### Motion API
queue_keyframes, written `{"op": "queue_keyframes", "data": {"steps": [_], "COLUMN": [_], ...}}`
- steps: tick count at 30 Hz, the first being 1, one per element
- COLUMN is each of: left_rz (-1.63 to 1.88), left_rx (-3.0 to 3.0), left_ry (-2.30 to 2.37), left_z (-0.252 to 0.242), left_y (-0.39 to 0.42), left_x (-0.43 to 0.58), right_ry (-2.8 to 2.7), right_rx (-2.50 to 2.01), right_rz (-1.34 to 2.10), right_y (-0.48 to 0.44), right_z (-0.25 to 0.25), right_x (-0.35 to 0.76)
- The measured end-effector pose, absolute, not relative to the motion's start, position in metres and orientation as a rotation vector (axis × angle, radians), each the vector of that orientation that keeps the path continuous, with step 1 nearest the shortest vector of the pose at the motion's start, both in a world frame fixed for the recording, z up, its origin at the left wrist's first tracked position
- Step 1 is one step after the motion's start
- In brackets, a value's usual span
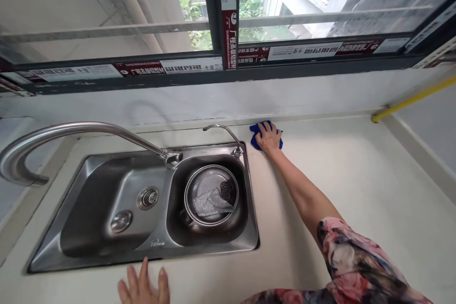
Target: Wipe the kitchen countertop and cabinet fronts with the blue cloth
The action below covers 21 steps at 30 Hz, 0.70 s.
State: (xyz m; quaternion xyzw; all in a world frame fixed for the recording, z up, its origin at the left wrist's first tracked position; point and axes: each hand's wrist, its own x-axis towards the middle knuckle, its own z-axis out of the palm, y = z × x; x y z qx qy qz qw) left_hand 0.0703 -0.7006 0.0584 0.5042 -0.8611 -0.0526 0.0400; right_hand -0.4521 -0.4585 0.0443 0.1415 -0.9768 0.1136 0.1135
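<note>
Flat on pale smooth countertop, left hand, fingers spread, just before steel sink rim.
Far back by the wall edge, right hand pressed open-palmed on crumpled blue cloth; broad bare counter rightward.

The right hand is bare, with no ring, watch or glove showing, and the forearm behind it is uncovered well up towards the elbow. Further back from that hand, at the upper arm, a short loose sleeve begins, of soft cloth printed with blurred flowers in pink, red, cream and dark grey-black, and the same print runs on along the lower edge of the view. The left hand is also bare, only its fingers and part of the back showing, with nothing worn on them.
</note>
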Motion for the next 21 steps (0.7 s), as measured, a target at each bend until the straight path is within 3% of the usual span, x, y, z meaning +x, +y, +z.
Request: {"op": "queue_keyframes", "data": {"steps": [4,10,21], "left_rz": [-0.14,-0.066,-0.077], "left_rx": [1.447,1.214,1.129], "left_ry": [-2.612,-2.563,-2.516], "left_z": [0.056,0.053,0.034], "left_y": [-0.699,-0.694,-0.694], "left_x": [0.072,0.074,0.087], "right_ry": [-2.85,-2.892,-2.977], "right_rx": [0.892,1.218,1.24], "right_rz": [0.298,0.101,-0.27], "right_y": [-0.476,-0.477,-0.439], "right_z": [0.051,0.066,0.086], "right_x": [-0.442,-0.428,-0.326]}}
